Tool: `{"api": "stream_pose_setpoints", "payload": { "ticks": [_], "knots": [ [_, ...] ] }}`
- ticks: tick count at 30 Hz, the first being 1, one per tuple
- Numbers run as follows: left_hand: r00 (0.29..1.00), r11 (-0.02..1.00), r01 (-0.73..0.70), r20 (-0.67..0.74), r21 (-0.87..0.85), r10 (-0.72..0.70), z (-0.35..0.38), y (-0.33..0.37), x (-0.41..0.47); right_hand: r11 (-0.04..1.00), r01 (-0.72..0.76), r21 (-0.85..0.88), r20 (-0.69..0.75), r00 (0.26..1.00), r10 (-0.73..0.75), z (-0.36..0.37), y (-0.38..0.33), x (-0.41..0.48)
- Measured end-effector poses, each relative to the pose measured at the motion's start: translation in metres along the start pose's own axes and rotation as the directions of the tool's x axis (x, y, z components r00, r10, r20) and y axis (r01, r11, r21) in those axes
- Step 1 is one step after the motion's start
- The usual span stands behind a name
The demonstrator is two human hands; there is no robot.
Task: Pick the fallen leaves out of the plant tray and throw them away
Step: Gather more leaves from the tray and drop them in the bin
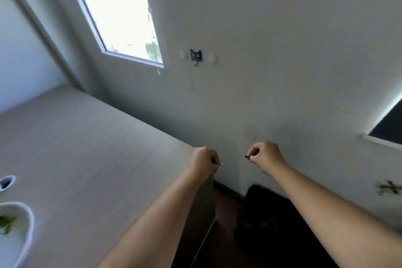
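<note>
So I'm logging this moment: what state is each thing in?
left hand: closed, pinching something pale and thin
right hand: closed, pinching a small dark bit
dark bin: on the floor below the hands, open
white tray: on the table, green bits inside

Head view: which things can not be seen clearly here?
- Plant tray: cut off by the left edge.
- Scrap in the right hand: a dark tip shows, too small to identify.
- Left hand: closed fingers hide most of what it pinches.
- Dark bin below: its inside is too dark to read.
</note>
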State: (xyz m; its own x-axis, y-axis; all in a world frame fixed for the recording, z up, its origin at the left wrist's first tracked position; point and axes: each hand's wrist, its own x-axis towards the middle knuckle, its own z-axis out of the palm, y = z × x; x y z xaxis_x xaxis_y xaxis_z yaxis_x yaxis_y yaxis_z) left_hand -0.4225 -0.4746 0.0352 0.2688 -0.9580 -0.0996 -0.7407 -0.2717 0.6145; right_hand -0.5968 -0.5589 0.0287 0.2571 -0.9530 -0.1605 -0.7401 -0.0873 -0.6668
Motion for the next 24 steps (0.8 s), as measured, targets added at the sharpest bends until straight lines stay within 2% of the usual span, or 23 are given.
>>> {"api": "stream_pose_setpoints", "payload": {
  "ticks": [6, 12, 17, 24],
  "knots": [
    [0.943, 0.986, -0.159, 0.304, 0.058, 0.134, 0.109, 0.068, 0.053, 0.941, -0.328, 0.081, -0.11, 0.936, 0.335, -0.039, 0.128, -0.009],
    [0.832, 0.976, -0.193, 0.543, 0.098, 0.11, 0.211, 0.054, 0.079, 0.85, -0.519, 0.088, -0.091, 0.846, 0.525, -0.011, 0.211, -0.014],
    [0.78, 0.971, -0.2, 0.622, 0.128, 0.078, 0.272, 0.032, 0.109, 0.818, -0.557, 0.142, -0.073, 0.819, 0.57, 0.027, 0.256, 0.003],
    [0.775, 0.961, -0.221, 0.629, 0.169, 0.068, 0.311, 0.024, 0.133, 0.777, -0.604, 0.176, -0.038, 0.785, 0.619, 0.051, 0.289, 0.023]
  ]
}}
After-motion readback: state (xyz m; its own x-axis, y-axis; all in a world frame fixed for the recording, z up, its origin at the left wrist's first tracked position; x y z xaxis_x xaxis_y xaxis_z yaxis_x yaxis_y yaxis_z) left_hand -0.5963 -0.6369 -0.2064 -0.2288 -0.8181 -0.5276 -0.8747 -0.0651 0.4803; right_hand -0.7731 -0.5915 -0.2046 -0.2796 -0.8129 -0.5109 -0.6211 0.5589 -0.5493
